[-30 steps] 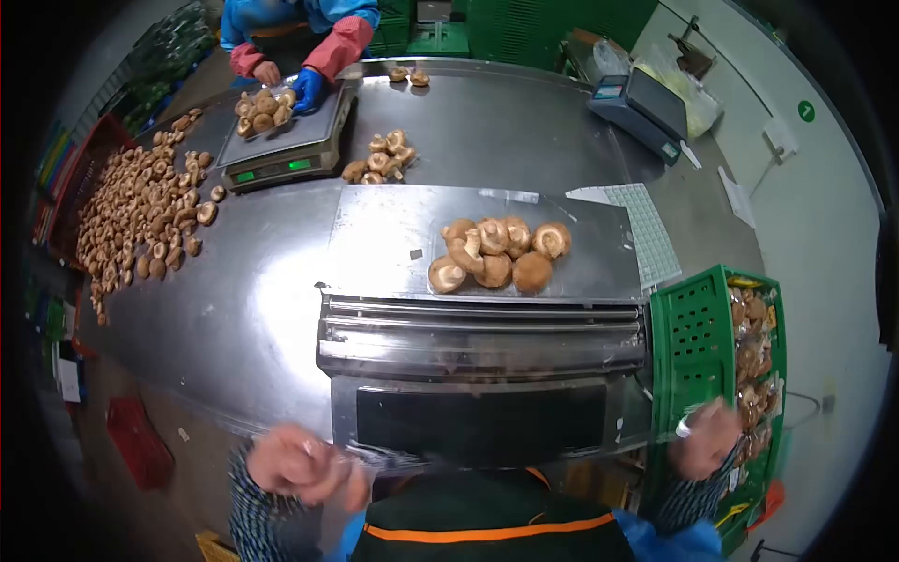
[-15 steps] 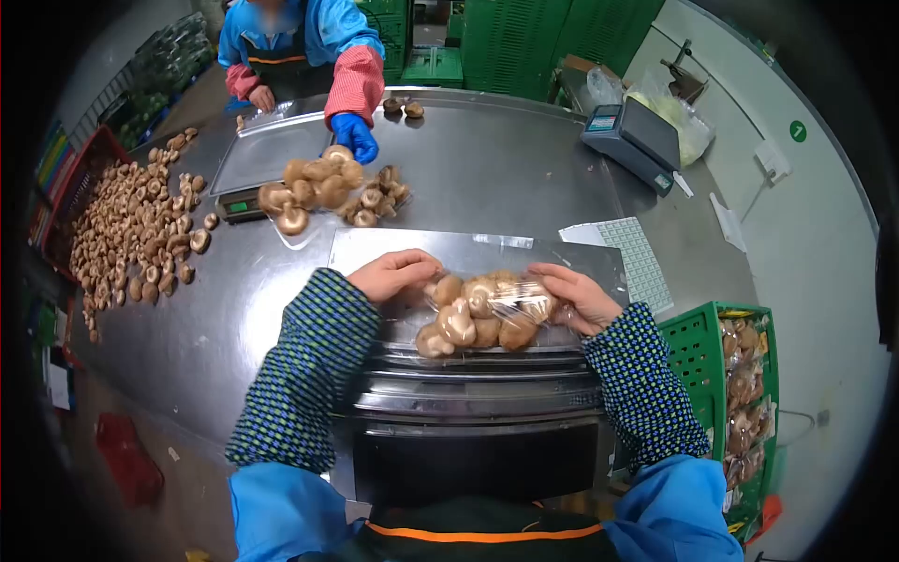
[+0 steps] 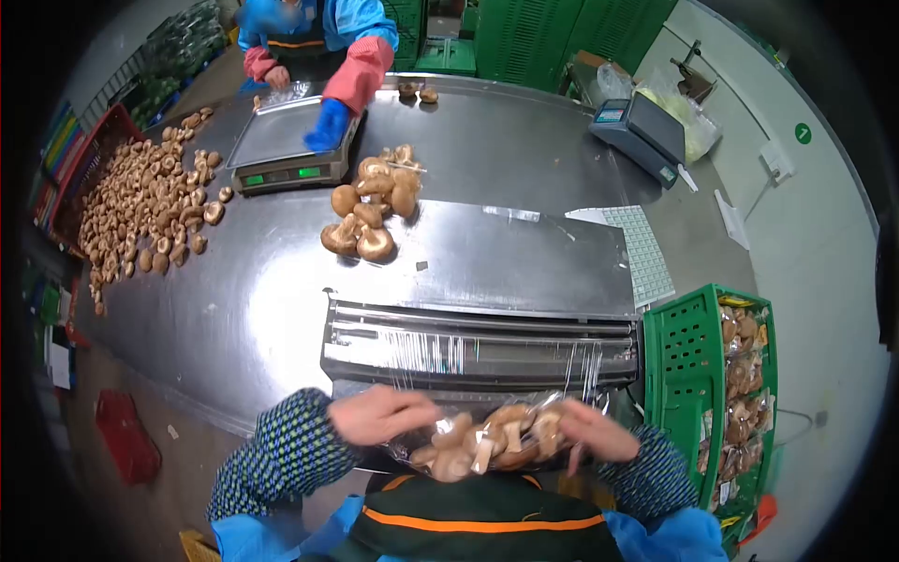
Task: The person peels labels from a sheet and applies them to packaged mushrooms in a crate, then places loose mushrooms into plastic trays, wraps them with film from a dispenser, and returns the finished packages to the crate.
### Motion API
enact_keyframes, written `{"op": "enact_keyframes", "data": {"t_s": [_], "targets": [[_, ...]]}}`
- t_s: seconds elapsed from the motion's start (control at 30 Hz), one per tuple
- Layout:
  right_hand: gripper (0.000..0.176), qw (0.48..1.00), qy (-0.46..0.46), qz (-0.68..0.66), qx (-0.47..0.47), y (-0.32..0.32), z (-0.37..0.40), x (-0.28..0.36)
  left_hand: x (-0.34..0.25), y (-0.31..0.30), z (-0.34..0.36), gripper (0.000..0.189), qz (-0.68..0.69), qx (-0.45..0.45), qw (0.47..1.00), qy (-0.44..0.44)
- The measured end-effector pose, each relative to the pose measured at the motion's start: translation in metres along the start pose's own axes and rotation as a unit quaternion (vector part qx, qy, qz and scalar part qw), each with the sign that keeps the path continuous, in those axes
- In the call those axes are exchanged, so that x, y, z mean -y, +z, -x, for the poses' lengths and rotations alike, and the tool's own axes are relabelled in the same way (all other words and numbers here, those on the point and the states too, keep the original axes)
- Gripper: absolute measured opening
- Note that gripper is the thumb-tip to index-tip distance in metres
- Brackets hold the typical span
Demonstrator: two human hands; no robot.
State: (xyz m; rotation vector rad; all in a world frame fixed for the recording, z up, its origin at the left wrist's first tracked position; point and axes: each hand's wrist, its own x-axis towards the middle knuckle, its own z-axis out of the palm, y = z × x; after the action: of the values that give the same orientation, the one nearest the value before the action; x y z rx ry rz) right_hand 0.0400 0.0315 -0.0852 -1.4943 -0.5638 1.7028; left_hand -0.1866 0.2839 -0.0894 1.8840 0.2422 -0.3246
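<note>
Clear film wraps a bundle of brown mushrooms (image 3: 487, 440) close to my body, below the film wrapping machine (image 3: 478, 347). My left hand (image 3: 384, 415) is at the bundle's left end, fingers pressed together on the film. At the right end, my right hand (image 3: 597, 433) has its fingers bent around the wrapped mushrooms, somewhat blurred. Film strands stretch over the machine's rollers. Beyond the metal plate's left edge lies a loose pile of mushrooms (image 3: 375, 201).
Many mushrooms (image 3: 150, 201) spread from a red crate (image 3: 70, 178) at left. A co-worker's blue-gloved hand (image 3: 328, 126) hovers over a scale (image 3: 290, 145). Another scale (image 3: 637, 136), a label sheet (image 3: 644, 253) and a green crate of packs (image 3: 679, 365) stand at right.
Both my hands brought the wrapped mushrooms toward my body, off the metal plate. The co-worker's gloved hand moved away from mushrooms now lying loose beside the plate.
</note>
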Motion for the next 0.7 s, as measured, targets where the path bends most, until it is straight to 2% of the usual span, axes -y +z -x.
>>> {"op": "enact_keyframes", "data": {"t_s": [0.03,0.07,0.13,0.17,0.2,0.23,0.27,0.3,0.33,0.37,0.4,0.47,0.5,0.53,0.6,0.63,0.67,0.7], "targets": [[0.044,0.999,0.014,-0.034,-0.008,0.000,-0.005,-0.022,0.018,0.016,0.011,0.029,0.138,-0.003,0.987,-0.078],[0.042,0.997,0.029,-0.071,-0.017,0.000,-0.011,-0.041,0.041,0.030,0.016,0.028,0.273,-0.005,0.949,-0.156],[0.038,0.992,0.021,-0.093,-0.082,0.000,-0.022,-0.060,0.084,0.050,0.014,0.026,0.326,-0.155,0.913,-0.189],[0.034,0.986,-0.013,-0.078,-0.147,0.004,-0.017,-0.065,0.085,0.061,0.014,0.023,0.380,-0.229,0.884,-0.150],[0.032,0.974,-0.050,-0.061,-0.211,0.007,-0.013,-0.070,0.086,0.070,0.014,0.024,0.379,-0.263,0.879,-0.123],[0.027,0.954,-0.081,0.014,-0.290,0.007,-0.009,-0.088,0.076,0.076,0.014,0.024,0.385,-0.303,0.865,-0.112],[0.027,0.954,-0.076,0.014,-0.288,0.008,-0.010,-0.099,0.065,0.080,0.013,0.025,0.391,-0.340,0.849,-0.101],[0.023,0.931,-0.078,0.143,-0.326,0.013,-0.009,-0.109,0.067,0.085,0.007,0.025,0.380,-0.373,0.844,-0.070],[0.020,0.891,-0.079,0.269,-0.356,0.022,-0.008,-0.115,0.069,0.089,0.000,0.024,0.347,-0.399,0.846,-0.064],[0.016,0.815,-0.146,0.379,-0.413,0.032,-0.016,-0.113,0.071,0.093,-0.013,0.024,0.309,-0.452,0.836,-0.048],[0.017,0.803,-0.097,0.379,-0.449,0.040,-0.021,-0.109,0.073,0.094,-0.023,0.024,0.270,-0.502,0.821,-0.031],[0.016,0.784,-0.194,0.301,-0.507,0.036,-0.031,-0.115,0.072,0.089,-0.023,0.023,0.317,-0.479,0.818,-0.030],[0.016,0.845,-0.107,0.129,-0.507,0.026,-0.023,-0.125,0.070,0.089,-0.018,0.023,0.280,-0.495,0.821,-0.053],[0.014,0.872,-0.168,-0.028,-0.459,0.025,-0.010,-0.127,0.066,0.087,-0.008,0.023,0.282,-0.492,0.822,-0.053],[0.015,0.859,-0.176,0.080,-0.474,0.039,0.001,-0.125,0.060,0.092,0.010,0.022,0.323,-0.483,0.809,-0.086],[0.017,0.854,-0.176,0.191,-0.451,0.046,0.001,-0.122,0.063,0.101,0.012,0.022,0.342,-0.478,0.805,-0.085],[0.019,0.840,-0.171,0.298,-0.420,0.054,0.001,-0.121,0.072,0.110,0.012,0.021,0.274,-0.456,0.843,-0.084],[0.017,0.852,-0.172,0.224,-0.440,0.051,-0.013,-0.146,0.075,0.113,0.011,0.021,0.244,-0.443,0.857,-0.102]]}}
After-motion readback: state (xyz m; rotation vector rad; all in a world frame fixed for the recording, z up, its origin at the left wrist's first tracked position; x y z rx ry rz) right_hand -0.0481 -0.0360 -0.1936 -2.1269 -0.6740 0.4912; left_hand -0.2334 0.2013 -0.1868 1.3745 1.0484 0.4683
